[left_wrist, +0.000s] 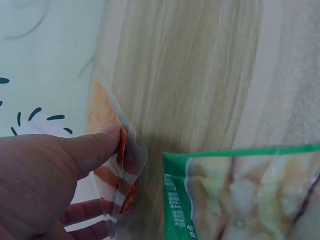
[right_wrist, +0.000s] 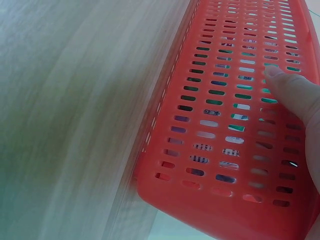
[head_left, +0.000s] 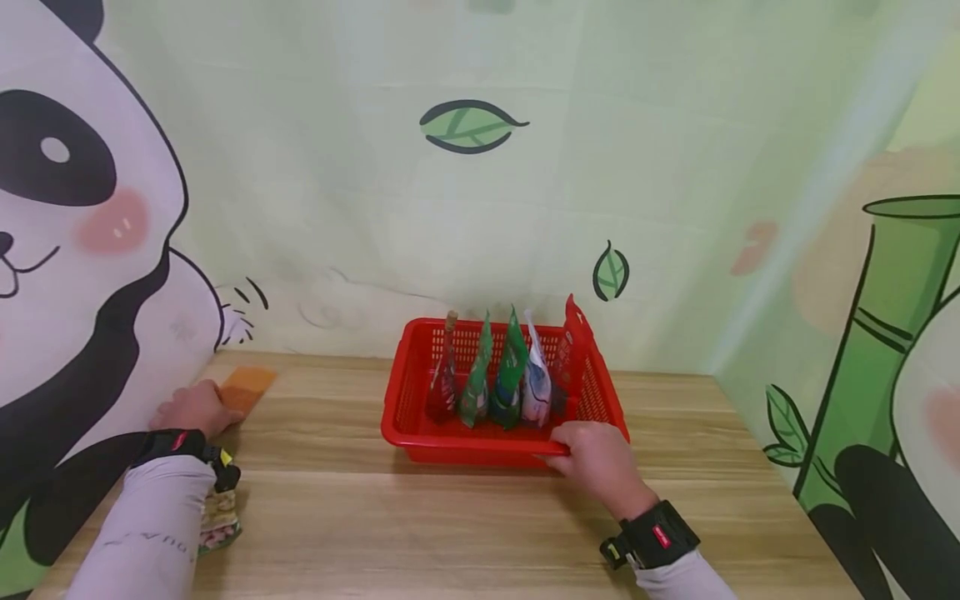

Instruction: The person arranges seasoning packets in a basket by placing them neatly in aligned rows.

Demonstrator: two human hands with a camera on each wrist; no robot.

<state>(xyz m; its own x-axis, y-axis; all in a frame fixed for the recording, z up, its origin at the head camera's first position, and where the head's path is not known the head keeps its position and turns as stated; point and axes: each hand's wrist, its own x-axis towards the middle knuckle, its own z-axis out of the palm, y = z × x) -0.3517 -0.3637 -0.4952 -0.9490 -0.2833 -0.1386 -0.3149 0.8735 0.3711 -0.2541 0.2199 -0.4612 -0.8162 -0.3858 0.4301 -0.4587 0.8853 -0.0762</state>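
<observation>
At the table's back left, my left hand [head_left: 197, 408] pinches an orange packet [head_left: 247, 386] between thumb and fingers. The left wrist view shows clear plastic along the edge of that packet [left_wrist: 103, 111]. My right hand [head_left: 596, 462] grips the front right rim of a red plastic basket [head_left: 472, 450], its thumb [right_wrist: 287, 87] lying against the slotted outer wall. Several snack bags stand upright in a row in the basket: a dark red one [head_left: 442, 387], two green ones, a white-and-blue one [head_left: 536, 387] and a bright red one [head_left: 573, 346].
A green-edged bag [left_wrist: 240, 195] with a food picture lies on the wooden table [head_left: 337, 517] near my left forearm, which partly hides it in the head view. Behind the table hangs a pale green backdrop [head_left: 337, 167] with panda and bamboo drawings.
</observation>
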